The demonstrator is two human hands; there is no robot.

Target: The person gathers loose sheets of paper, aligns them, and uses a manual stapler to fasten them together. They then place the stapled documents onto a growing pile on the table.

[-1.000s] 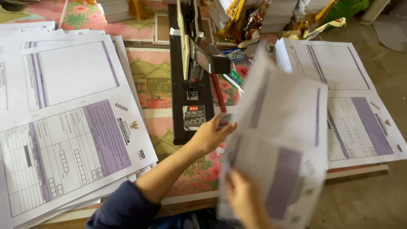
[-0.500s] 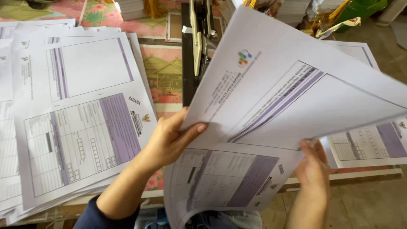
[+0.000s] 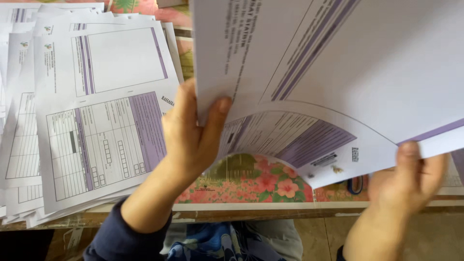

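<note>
I hold a folded bundle of large white printed sheets with purple bands (image 3: 348, 63), raised close to the camera and filling the upper right. My left hand (image 3: 191, 133) grips its left edge, thumb on top. At the lower right edge my right hand (image 3: 411, 181) pinches the same bundle. The lower sheet curls down in an arc above the table.
A fanned pile of similar printed forms (image 3: 96, 121) lies on the left of the table. The flowered pink table cover (image 3: 251, 181) shows beneath the raised sheets. The table's wooden front edge (image 3: 251, 212) runs across, and blue patterned clothing lies below it.
The bundle has come up and nearer the camera, now hiding the black stapler and the right-hand stack. Both hands moved with it, and the view tilted down.
</note>
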